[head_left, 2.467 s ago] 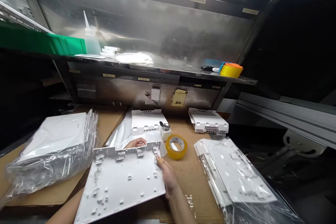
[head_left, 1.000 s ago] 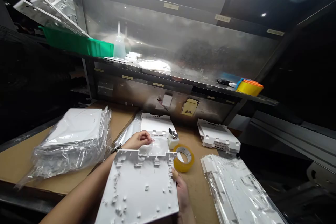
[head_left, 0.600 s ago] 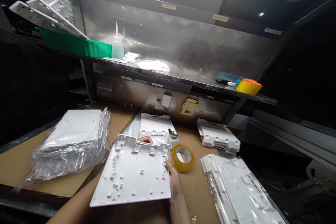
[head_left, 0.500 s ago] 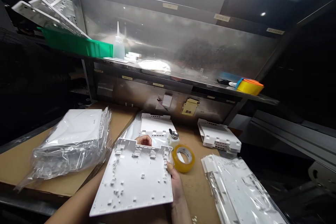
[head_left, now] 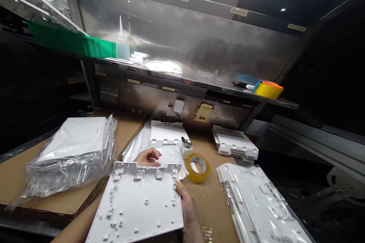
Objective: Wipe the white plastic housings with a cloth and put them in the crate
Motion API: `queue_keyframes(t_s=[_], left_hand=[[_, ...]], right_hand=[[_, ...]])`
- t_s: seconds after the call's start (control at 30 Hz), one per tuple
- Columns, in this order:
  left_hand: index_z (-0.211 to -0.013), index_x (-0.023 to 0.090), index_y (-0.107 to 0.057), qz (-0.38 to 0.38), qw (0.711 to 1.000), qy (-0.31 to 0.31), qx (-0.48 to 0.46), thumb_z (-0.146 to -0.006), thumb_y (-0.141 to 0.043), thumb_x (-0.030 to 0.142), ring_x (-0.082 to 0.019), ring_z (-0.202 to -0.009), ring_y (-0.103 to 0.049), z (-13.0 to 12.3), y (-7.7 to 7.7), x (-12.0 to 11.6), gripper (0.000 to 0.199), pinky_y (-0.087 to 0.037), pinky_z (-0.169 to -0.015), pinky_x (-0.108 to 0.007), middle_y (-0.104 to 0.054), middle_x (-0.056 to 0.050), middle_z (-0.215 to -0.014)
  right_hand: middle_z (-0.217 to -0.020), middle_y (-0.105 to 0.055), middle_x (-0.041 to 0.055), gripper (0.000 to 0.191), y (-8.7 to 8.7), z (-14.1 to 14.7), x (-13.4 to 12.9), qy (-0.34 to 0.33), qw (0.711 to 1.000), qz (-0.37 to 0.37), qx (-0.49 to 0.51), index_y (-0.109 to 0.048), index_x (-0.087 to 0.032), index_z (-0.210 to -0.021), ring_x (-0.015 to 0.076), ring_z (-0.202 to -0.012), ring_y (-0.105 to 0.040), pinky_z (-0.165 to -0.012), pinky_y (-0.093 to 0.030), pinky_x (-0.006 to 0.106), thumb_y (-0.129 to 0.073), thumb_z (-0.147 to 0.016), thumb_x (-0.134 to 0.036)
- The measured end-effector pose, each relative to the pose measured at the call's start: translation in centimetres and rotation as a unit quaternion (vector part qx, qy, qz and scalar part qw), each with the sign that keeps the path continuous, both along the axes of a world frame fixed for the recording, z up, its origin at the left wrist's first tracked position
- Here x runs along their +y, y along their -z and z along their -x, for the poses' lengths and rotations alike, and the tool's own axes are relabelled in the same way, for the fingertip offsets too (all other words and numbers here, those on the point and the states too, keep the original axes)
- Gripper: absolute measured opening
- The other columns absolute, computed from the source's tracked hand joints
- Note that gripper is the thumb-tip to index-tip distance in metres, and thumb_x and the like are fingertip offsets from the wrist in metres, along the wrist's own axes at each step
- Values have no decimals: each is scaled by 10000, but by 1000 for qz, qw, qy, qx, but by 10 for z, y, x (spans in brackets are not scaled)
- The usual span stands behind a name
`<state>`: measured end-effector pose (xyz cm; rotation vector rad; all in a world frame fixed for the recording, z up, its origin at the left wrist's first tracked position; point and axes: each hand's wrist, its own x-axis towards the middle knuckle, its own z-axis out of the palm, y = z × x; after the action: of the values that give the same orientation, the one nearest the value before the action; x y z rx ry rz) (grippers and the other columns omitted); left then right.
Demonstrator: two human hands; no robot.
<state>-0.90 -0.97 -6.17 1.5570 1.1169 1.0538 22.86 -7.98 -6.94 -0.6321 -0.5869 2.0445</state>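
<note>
A white plastic cover panel (head_left: pixel 148 212), its inner side facing up with several clips and posts, is tilted in front of me. My right hand (head_left: pixel 186 205) grips it by the right edge, thumb on top. Beyond the panel's far edge is my left hand (head_left: pixel 148 157), fingers loosely curled and apart, with nothing seen in them; the panel hides part of the forearm. Under and beyond this hand lies a clear plastic bag (head_left: pixel 134 145). Behind it sits a small stack of white covers (head_left: pixel 165 133).
A pump bottle (head_left: pixel 186 148) and a yellow tape roll (head_left: pixel 207 174) stand right of the panel. Bagged covers (head_left: pixel 76 136) lie left, more wrapped covers (head_left: pixel 262 201) right, with another stack (head_left: pixel 235 142) behind. The shelf holds a green bin (head_left: pixel 71 43) and a squeeze bottle (head_left: pixel 122 47).
The panel has moved down and left in view with my right hand. More of my left hand shows past its far edge, its fingers somewhat more extended. The whole view has shifted slightly.
</note>
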Motion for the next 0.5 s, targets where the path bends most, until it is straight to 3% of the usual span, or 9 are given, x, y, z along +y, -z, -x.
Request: queue_keyframes(t_s=[0.13,0.23,0.33,0.5], left_hand=[[-1072,168,-670,0,999,35,36,-903,-747,319,-249,-1039,-669,-10,-1,-5,240,-579,-902,-472,-686,-75,-1157],[-1115,169,-656,8,997,58,47,-911,-741,325,-222,-918,-694,-26,2,-8,271,-597,-836,-439,-706,-50,-1040],[-1106,167,-653,0,999,32,42,-929,-718,349,-208,-861,-691,-32,7,-5,262,-597,-809,-425,-701,-34,-975],[-1058,165,-659,-13,999,-2,32,-932,-712,363,-209,-876,-681,-22,10,8,240,-589,-831,-434,-689,-32,-972]], right_hand=[[-1129,-789,99,484,-4,0,-2,-9,1000,-16,-2,-722,-194,-1250,303,-1020,-746,-925,-564,454,-788,-821,-409],[-1106,-792,113,517,-7,2,-4,-22,999,-27,-7,-730,-171,-1245,317,-1025,-741,-923,-562,458,-820,-788,-395],[-1091,-793,119,511,-9,1,-5,-25,999,-36,-11,-739,-158,-1235,325,-1037,-735,-921,-560,461,-826,-785,-382],[-1092,-795,92,522,-9,0,-5,-14,999,-36,-8,-715,-194,-1286,306,-1061,-726,-933,-556,450,-808,-807,-379]])
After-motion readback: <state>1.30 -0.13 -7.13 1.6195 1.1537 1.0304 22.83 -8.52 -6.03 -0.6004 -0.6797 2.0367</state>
